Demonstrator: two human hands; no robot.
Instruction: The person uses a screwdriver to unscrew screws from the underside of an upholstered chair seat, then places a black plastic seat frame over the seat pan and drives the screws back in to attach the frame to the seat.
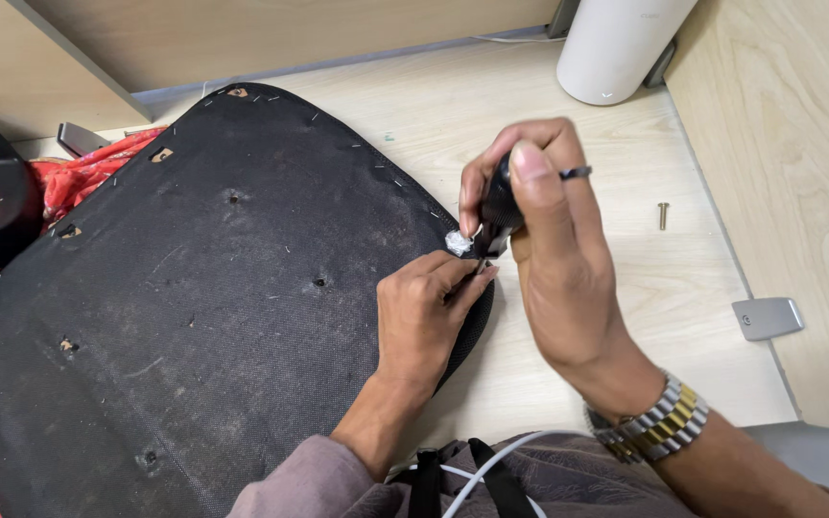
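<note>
Two hands are working at the right edge of one black fabric-covered seat base (194, 297), which is lying upside down under and to the left of them. The left hand (424, 312) is pressing on the seat's rim, fingers pinched together near a small silvery scrap (458, 242). The right hand (549, 259), wearing one ring and one metal wristwatch (652, 422), is closing around one black tool handle (501, 201) just above the left fingertips. One loose screw (663, 214) is lying right of the right hand, one grey plate (768, 317) further right, one white cylinder (621, 43) above, and red cloth (69, 173) far left.
</note>
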